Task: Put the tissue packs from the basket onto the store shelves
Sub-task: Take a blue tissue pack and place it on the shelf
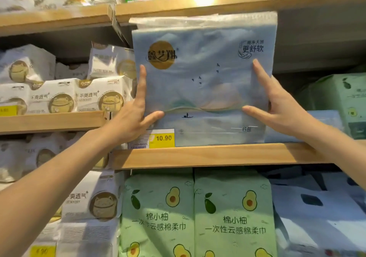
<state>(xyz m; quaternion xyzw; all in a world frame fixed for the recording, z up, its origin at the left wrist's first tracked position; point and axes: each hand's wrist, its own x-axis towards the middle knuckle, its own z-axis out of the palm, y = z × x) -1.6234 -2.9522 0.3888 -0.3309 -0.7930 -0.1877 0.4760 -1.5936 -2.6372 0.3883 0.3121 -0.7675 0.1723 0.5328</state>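
Left hand (130,122) and right hand (281,106), fingers straight, press the glossy rectangular blue tissue pack (204,78), apparently standing on the wooden shelf (208,155).

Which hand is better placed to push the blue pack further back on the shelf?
Probably the right hand: its finger and thumb lie flat on the front face of the pack. The left hand sits along the pack's left edge, so it would steady it rather than push.
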